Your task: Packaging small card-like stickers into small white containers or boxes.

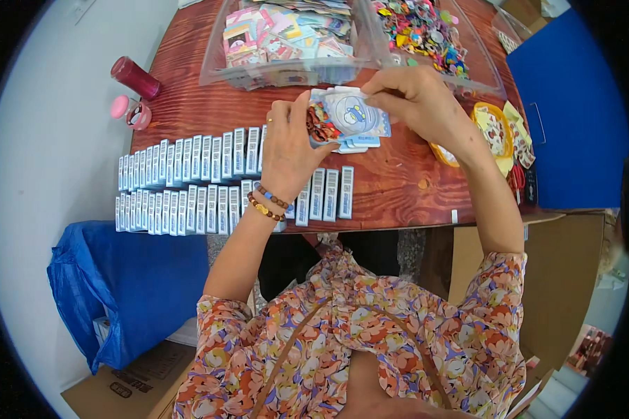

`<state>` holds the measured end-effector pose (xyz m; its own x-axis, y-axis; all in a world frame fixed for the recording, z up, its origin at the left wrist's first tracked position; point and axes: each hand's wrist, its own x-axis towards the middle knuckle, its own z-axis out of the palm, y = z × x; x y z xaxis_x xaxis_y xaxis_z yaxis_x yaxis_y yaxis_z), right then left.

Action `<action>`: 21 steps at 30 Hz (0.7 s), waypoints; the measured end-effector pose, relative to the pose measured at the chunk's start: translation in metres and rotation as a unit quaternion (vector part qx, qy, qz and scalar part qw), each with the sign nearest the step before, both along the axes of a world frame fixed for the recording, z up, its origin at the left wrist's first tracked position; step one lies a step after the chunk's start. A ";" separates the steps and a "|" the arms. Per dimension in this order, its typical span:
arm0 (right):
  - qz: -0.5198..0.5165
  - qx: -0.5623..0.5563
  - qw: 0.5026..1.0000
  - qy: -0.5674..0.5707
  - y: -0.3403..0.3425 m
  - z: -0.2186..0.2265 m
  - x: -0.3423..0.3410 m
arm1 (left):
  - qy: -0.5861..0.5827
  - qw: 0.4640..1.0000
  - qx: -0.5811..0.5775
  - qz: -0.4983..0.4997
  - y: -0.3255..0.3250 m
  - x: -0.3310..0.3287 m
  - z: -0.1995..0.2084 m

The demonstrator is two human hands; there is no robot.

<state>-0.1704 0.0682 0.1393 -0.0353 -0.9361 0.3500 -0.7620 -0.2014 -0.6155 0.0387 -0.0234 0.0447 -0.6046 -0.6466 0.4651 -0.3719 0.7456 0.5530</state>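
Note:
Over the table's middle, my left hand (290,150) is closed around the left side of a light-blue card packet (356,115) printed with a cartoon figure. Small multicoloured pieces (321,124) show at the packet's left end, beside my fingers; I cannot tell if they are inside it. My right hand (423,105) pinches the packet's upper right edge between thumb and fingers. Just beneath lie more light-blue pieces (362,142), partly hidden by the packet. Two rows of slim light-blue boxes (210,157) stand left of and below my left hand, partly covered by my forearm.
At the back stand a clear bin of printed cards (213,66) and a clear bin of colourful trinkets (492,87). A yellow basket (477,112) and red-handled scissors (515,178) lie right, near a blue panel (573,119). A red bottle (136,77) and pink-lidded jar (140,116) stand left.

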 end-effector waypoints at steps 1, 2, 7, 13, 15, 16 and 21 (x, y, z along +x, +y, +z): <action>0.008 0.036 0.999 0.032 0.002 0.003 0.001 | -0.008 1.000 -0.025 -0.013 0.005 -0.002 0.001; 0.015 0.073 0.995 0.066 0.003 0.008 0.002 | -0.015 0.998 -0.051 -0.029 0.010 -0.004 0.002; 0.003 0.073 0.995 0.072 0.007 0.000 0.006 | -0.021 0.998 -0.030 -0.051 0.017 -0.012 -0.004; -0.138 -0.031 0.982 -0.127 0.032 -0.003 -0.039 | 0.002 0.998 0.022 -0.055 0.011 -0.009 0.001; -0.200 0.055 0.975 -0.083 0.048 -0.028 -0.099 | 0.001 0.997 0.059 -0.051 0.014 -0.010 0.007; -0.237 0.138 0.960 -0.047 0.056 -0.047 -0.127 | 0.006 0.996 0.063 -0.066 0.018 -0.015 0.006; -0.271 0.267 0.923 0.055 0.077 -0.137 -0.156 | -0.038 0.992 0.068 -0.103 0.041 -0.033 0.002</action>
<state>-0.3261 0.1455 0.0020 -0.5417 -0.8310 -0.1263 -0.7251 0.5380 -0.4300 0.0060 0.0177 0.0469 -0.7601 -0.5594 0.3306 -0.2638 0.7306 0.6298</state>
